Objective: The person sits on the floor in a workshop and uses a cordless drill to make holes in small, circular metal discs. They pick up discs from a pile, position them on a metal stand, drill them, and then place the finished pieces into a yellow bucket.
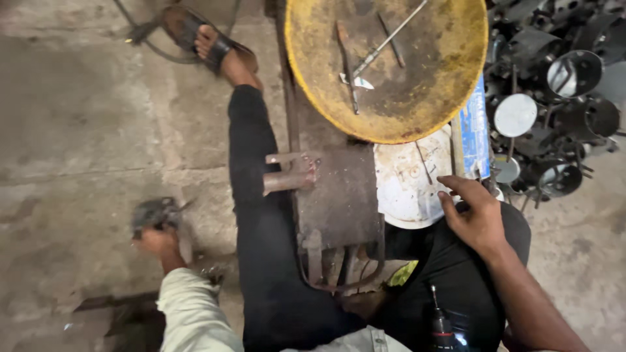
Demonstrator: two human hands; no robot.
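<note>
Concrete floor [85, 117], workshop. Landmark: rusty block [339, 195] between the knees.
- Left hand [156, 238]: well left of block, fingers closed on a blurred grey part [155, 214], kind unclear.
- Right hand [476, 215]: right of block, fingers loosely spread, empty, beside white bucket [407, 186].
- Yellow pan [386, 65]: beyond block.

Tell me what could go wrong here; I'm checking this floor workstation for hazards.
The left hand grips a blurred dark piece off to the side, out of the person's direct line; it could slip or strike the concrete. The rods lying loose in the yellow pan might roll out onto the outstretched leg. The right hand hovers near the pile of metal parts, whose edges may cut.
</note>
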